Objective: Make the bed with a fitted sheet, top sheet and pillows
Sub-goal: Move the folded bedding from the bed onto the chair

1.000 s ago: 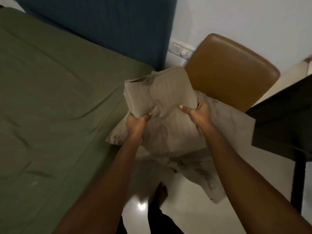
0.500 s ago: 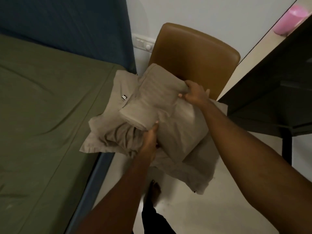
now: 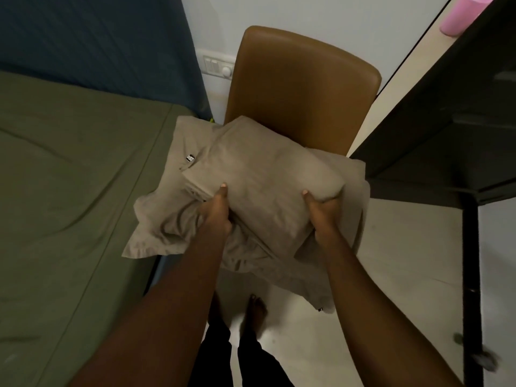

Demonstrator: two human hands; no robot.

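Head view shows both hands gripping a folded beige cotton sheet (image 3: pixel 265 188) at centre frame, above the seat of a tan, smooth leatherette chair (image 3: pixel 301 88) that stands just beside the bed. The left hand (image 3: pixel 216 216) pinches the bundle's left edge, thumb on top and fingers curled out of sight beneath; the right hand (image 3: pixel 324 212) holds the right corner the same way. Under the bundle lie soft, rumpled beige pillows (image 3: pixel 156 227), one bearing a small black label. One pillow corner reaches over the olive green fitted sheet (image 3: pixel 69 191), which lies stretched over the mattress with shallow creases at the left of the frame.

The likeliest trouble is the bundle itself: its stacked layers show at the left edge, and held only at two points they could fan open and sag. The pillows are a second risk. Limp cloth already droops toward the pale glossy floor (image 3: pixel 391 261) at lower centre, and the slick seat offers little friction, so lifting the sheet could drag a pillow off
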